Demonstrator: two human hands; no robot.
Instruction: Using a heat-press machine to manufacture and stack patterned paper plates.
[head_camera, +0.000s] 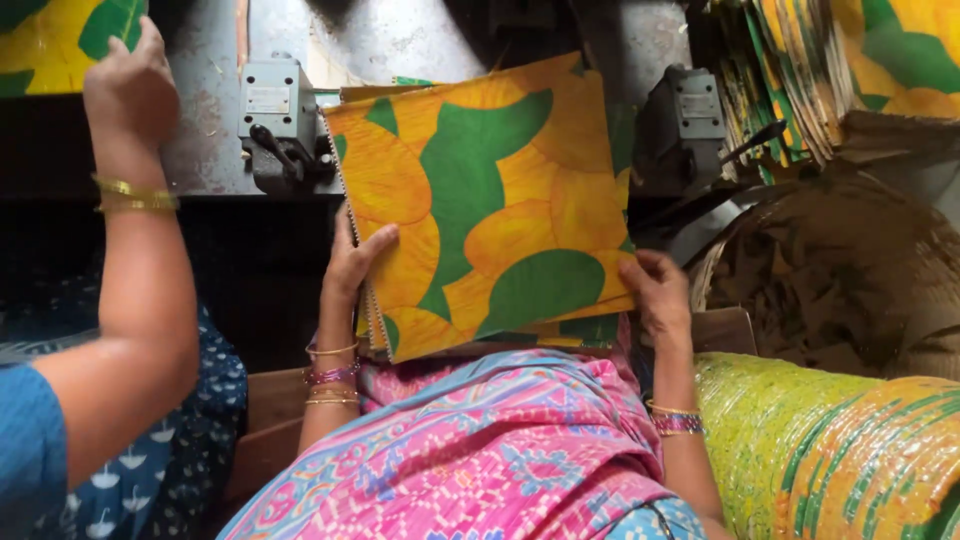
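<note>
Grey metal worktop (400, 40) fills the top of my frame, with two small grey machines (275, 115) bolted on it. At centre I hold a stack of yellow-and-green printed sheets (490, 200) upright over my pink lap. My left hand (355, 265) is clasped on its left edge, my right hand (655, 290) on the lower right corner. Upper left, another person's hand (128, 85) grasps a similar sheet (55, 40). More sheets (800, 70) are piled upper right.

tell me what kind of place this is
Probably a small workshop making printed card covers or folders: both hands hold a stack of yellow-and-green printed sheets before a grey metal machine, with more stacks beside.
</note>
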